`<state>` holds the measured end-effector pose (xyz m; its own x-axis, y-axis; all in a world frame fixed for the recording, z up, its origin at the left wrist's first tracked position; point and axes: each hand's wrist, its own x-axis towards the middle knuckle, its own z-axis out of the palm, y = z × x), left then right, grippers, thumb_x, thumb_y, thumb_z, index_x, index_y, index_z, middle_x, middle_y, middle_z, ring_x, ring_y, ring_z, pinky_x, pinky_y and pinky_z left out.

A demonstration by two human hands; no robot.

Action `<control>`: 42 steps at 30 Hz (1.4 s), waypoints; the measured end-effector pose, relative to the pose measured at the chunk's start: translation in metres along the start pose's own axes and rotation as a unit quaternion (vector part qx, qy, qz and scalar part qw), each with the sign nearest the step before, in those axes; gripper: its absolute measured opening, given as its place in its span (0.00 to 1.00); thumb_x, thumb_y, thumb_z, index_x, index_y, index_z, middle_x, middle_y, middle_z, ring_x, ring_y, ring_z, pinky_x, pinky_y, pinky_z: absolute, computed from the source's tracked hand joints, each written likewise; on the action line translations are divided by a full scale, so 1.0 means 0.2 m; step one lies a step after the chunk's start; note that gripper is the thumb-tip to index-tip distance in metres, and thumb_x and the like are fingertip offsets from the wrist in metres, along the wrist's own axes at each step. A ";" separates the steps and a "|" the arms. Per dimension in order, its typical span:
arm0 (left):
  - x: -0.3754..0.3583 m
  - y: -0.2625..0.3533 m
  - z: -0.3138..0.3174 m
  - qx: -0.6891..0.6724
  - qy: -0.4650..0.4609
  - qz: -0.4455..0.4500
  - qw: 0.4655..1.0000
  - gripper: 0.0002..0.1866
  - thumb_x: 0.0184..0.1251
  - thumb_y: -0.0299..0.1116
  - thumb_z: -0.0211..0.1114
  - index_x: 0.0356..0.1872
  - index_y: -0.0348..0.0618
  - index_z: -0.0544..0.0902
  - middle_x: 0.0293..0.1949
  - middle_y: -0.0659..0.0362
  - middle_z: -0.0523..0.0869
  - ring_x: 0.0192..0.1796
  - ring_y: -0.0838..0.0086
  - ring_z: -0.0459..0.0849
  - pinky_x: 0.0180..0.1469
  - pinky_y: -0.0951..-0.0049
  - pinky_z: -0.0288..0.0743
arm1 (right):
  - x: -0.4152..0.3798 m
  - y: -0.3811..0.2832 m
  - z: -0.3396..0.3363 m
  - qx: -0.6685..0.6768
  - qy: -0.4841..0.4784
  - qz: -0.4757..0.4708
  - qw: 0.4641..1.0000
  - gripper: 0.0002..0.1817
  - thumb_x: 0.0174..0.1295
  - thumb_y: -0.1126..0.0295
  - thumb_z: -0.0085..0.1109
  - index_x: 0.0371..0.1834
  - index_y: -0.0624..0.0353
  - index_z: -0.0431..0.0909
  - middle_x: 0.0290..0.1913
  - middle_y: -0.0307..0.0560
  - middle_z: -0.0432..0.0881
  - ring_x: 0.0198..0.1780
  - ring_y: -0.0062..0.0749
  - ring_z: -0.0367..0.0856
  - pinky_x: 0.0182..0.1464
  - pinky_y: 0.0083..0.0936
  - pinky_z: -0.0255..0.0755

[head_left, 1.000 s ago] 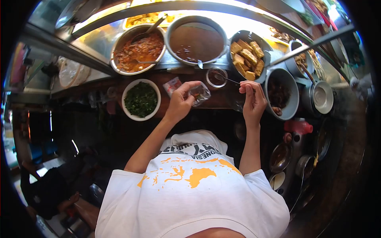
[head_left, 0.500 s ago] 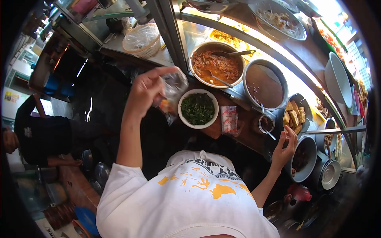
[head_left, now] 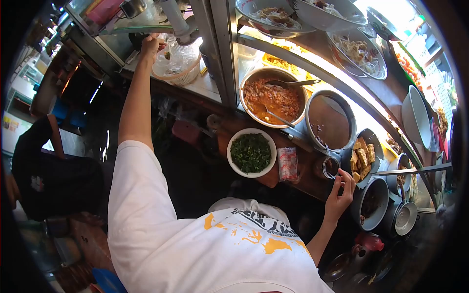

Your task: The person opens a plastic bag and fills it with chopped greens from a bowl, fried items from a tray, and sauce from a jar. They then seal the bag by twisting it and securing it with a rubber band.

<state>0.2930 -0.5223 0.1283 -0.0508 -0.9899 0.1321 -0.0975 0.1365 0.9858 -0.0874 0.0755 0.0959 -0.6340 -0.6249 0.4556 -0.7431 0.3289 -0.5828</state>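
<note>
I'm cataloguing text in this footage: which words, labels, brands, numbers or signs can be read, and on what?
"...NESIA", seemingly: small letters on the white shirt, first letters unclear.
Bold black lettering, same shirt: too folded to read.
Red-and-white packet: print too small.
Black shirt: pale print too blurred.

One wide, round-edged view looks forward and steeply down from the wearer's head, the white shirt (head_left: 161, 239) near at the bottom, the tabletop (head_left: 309, 168) slanting away beyond.
</note>
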 end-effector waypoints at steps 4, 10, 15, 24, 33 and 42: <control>0.19 -0.05 0.01 -0.025 0.056 -0.020 0.998 0.15 0.59 0.22 0.60 0.49 0.33 0.79 0.32 0.54 0.85 0.28 0.73 0.84 0.29 0.79 0.79 | -0.02 -0.04 0.03 -0.004 -0.015 0.014 1.000 0.09 0.68 0.73 0.54 0.47 0.61 0.81 0.46 0.47 0.82 0.46 0.34 0.79 0.44 0.27 0.73; 0.11 -0.14 -0.02 0.176 0.025 -0.033 0.984 0.24 0.62 0.28 0.63 0.61 0.34 0.76 0.32 0.58 0.84 0.30 0.79 0.82 0.31 0.81 0.79 | -0.04 -0.06 0.10 0.021 -0.026 0.005 0.999 0.09 0.66 0.76 0.56 0.47 0.60 0.81 0.45 0.48 0.82 0.47 0.37 0.79 0.45 0.28 0.73; -0.71 0.12 0.24 0.137 -0.118 0.087 0.980 0.14 0.70 0.32 0.57 0.53 0.40 0.81 0.46 0.60 0.86 0.41 0.81 0.82 0.45 0.79 0.77 | -0.03 -0.04 0.13 0.033 -0.037 0.000 0.999 0.07 0.66 0.76 0.56 0.44 0.61 0.82 0.41 0.50 0.83 0.43 0.40 0.81 0.46 0.30 0.74; -2.38 -0.19 1.17 0.142 -0.434 0.217 0.863 0.16 0.55 0.25 0.70 0.45 0.37 0.79 0.49 0.48 0.81 0.56 0.56 0.79 0.57 0.62 0.74 | -0.27 0.15 0.31 0.093 -0.170 0.066 0.979 0.06 0.63 0.74 0.59 0.41 0.61 0.83 0.33 0.47 0.80 0.31 0.37 0.80 0.36 0.30 0.73; -2.50 -0.51 1.34 0.285 -0.380 0.316 0.821 0.15 0.58 0.23 0.59 0.47 0.34 0.74 0.54 0.45 0.77 0.66 0.51 0.70 0.68 0.51 0.64 | -0.44 0.23 0.36 0.062 -0.206 0.033 0.976 0.10 0.57 0.78 0.61 0.42 0.59 0.84 0.36 0.46 0.78 0.39 0.39 0.79 0.41 0.32 0.74; -2.42 -0.30 1.37 0.135 -0.330 0.222 0.908 0.12 0.63 0.20 0.55 0.47 0.33 0.73 0.46 0.42 0.79 0.49 0.45 0.80 0.49 0.56 0.77 | -0.34 0.19 0.46 -0.023 -0.184 -0.141 0.973 0.19 0.53 0.78 0.61 0.50 0.55 0.82 0.48 0.43 0.83 0.40 0.37 0.78 0.41 0.31 0.77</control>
<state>0.0517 -0.0404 -0.0235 -0.7204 -0.6096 0.3308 -0.1572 0.6081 0.7782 -0.0530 0.0657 -0.0193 -0.2897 -0.9030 0.3174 -0.8905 0.1327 -0.4352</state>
